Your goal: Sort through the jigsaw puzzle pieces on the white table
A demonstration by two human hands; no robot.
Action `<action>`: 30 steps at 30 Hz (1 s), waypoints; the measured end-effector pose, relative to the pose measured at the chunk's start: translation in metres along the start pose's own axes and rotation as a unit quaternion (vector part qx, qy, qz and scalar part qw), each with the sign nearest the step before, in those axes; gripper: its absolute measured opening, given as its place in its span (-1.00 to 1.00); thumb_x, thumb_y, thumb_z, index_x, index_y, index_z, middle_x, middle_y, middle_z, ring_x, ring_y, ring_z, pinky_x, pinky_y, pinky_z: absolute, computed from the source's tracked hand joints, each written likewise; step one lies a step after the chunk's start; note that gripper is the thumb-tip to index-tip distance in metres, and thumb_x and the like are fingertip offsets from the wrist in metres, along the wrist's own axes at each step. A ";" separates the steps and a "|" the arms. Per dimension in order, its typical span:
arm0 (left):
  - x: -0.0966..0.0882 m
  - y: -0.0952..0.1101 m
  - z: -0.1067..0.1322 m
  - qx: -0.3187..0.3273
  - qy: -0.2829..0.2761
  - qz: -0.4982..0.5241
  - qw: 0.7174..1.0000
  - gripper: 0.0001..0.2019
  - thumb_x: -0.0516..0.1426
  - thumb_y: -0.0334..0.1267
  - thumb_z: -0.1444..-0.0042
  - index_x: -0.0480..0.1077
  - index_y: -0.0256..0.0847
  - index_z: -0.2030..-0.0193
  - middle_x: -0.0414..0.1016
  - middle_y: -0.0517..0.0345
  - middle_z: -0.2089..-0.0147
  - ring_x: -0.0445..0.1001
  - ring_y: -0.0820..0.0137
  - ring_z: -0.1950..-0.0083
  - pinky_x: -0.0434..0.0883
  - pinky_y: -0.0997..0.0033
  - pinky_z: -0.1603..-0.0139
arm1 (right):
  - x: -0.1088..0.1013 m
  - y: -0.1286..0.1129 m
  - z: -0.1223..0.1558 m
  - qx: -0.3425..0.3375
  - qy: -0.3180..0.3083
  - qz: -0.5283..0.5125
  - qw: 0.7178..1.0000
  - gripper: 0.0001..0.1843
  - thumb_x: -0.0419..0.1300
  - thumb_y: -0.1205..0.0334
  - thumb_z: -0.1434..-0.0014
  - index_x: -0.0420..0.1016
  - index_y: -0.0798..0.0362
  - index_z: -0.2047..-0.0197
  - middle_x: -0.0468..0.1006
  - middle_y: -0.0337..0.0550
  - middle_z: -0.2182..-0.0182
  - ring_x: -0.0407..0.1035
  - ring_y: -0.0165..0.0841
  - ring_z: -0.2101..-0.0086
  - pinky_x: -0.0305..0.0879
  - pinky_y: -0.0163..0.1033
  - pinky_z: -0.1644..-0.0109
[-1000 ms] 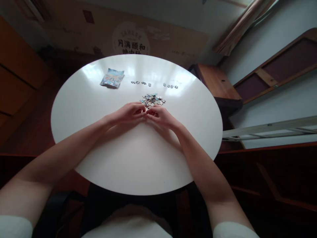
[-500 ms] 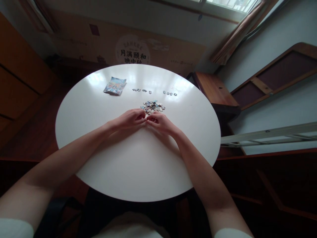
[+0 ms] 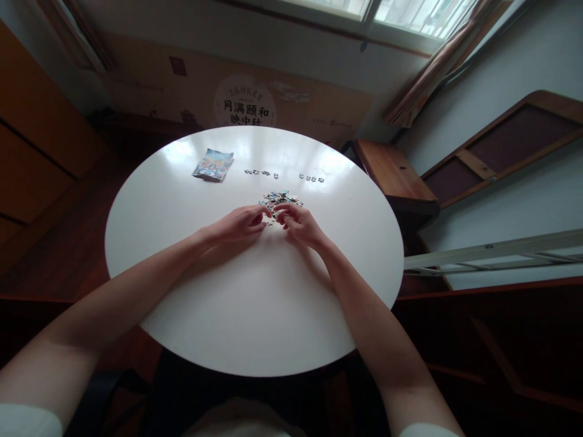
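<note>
Puzzle pieces, small many-coloured cardboard ones, lie in a loose heap (image 3: pixel 280 198) near the middle of the round white desk (image 3: pixel 255 303), just beyond my fingertips.

Farthest left on the desk, well apart from the heap, is a flat printed packet with a blue cartoon picture (image 3: pixel 213 164). To its right runs a short row of single pieces (image 3: pixel 261 173), set side by side with small gaps and not joined, as far as I can tell.

My left hand (image 3: pixel 241 221) rests on the desk with its fingers curled and the tips drawn together at the near edge of the heap. I cannot tell whether this grip has a piece in it or is only touching one: the pieces are too small to make out. My right hand (image 3: pixel 298 224) sits close beside it, fingers bent the same way, the tips at the heap's near side; its grip I cannot read either. The two hands almost meet, with a speck or two of cardboard between them.

Right of the heap, along the far side, is a second short row of single pieces (image 3: pixel 312 179).

By my judgement the work is at an early stage: only these two short rows are laid out, nothing looks assembled, and most pieces are unsorted in the heap.
</note>
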State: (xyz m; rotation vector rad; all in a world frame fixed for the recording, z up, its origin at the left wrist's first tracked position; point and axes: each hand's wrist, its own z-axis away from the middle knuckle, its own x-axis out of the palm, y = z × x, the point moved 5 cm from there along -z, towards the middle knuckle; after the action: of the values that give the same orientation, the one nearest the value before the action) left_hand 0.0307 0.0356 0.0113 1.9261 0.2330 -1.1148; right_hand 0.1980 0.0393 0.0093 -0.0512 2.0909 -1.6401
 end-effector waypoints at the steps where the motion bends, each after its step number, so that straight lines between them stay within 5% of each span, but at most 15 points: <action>1: 0.001 -0.001 0.000 0.005 0.000 -0.005 1.000 -0.75 0.05 -0.27 -0.17 0.42 -0.22 0.05 0.25 0.27 0.47 0.24 0.47 0.44 0.19 0.50 0.35 | -0.003 -0.002 -0.001 -0.005 0.020 0.004 1.000 -0.69 0.03 0.32 -0.14 0.49 0.09 0.10 0.53 -0.18 0.41 0.43 -0.39 0.35 0.36 -0.25 0.25; 7: 0.006 -0.002 0.000 0.023 0.022 -0.023 0.999 -0.72 0.11 -0.18 -0.20 0.48 -0.24 0.02 0.32 0.20 0.39 0.27 0.46 0.39 0.23 0.49 0.31 | -0.020 -0.007 0.000 -0.017 0.131 0.081 0.988 -0.74 0.03 0.33 -0.13 0.53 0.10 0.20 0.59 -0.13 0.35 0.45 -0.38 0.37 0.37 -0.23 0.24; 21: 0.002 -0.001 -0.001 0.020 0.062 0.004 0.998 -0.74 0.05 -0.19 -0.27 0.53 -0.25 0.24 0.44 0.11 0.36 0.32 0.47 0.42 0.27 0.48 0.34 | -0.008 -0.006 0.002 -0.051 0.094 0.148 0.983 -0.80 0.11 0.32 -0.14 0.57 0.06 0.26 0.61 -0.11 0.27 0.42 -0.37 0.35 0.40 -0.23 0.20; 27: -0.038 -0.014 -0.004 -0.053 0.180 -0.058 0.981 -0.71 0.06 -0.15 -0.26 0.54 -0.27 0.25 0.55 0.04 0.33 0.41 0.44 0.42 0.32 0.44 0.34 | -0.006 -0.005 0.002 -0.067 0.090 0.132 0.985 -0.80 0.11 0.34 -0.14 0.57 0.07 0.27 0.62 -0.08 0.27 0.44 -0.36 0.36 0.41 -0.21 0.21; 30: -0.064 -0.026 -0.004 -0.135 0.178 -0.059 0.973 -0.74 0.12 -0.13 -0.21 0.55 -0.27 0.28 0.60 0.03 0.36 0.48 0.38 0.40 0.35 0.41 0.34 | -0.006 -0.004 0.001 -0.073 0.089 0.131 0.985 -0.80 0.11 0.34 -0.14 0.57 0.06 0.27 0.62 -0.08 0.26 0.44 -0.34 0.35 0.41 -0.20 0.20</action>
State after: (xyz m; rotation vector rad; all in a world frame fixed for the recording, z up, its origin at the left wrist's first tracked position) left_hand -0.0182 0.0703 0.0461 1.8697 0.6694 -0.7560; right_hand 0.2029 0.0396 0.0154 0.3209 2.2365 -1.3765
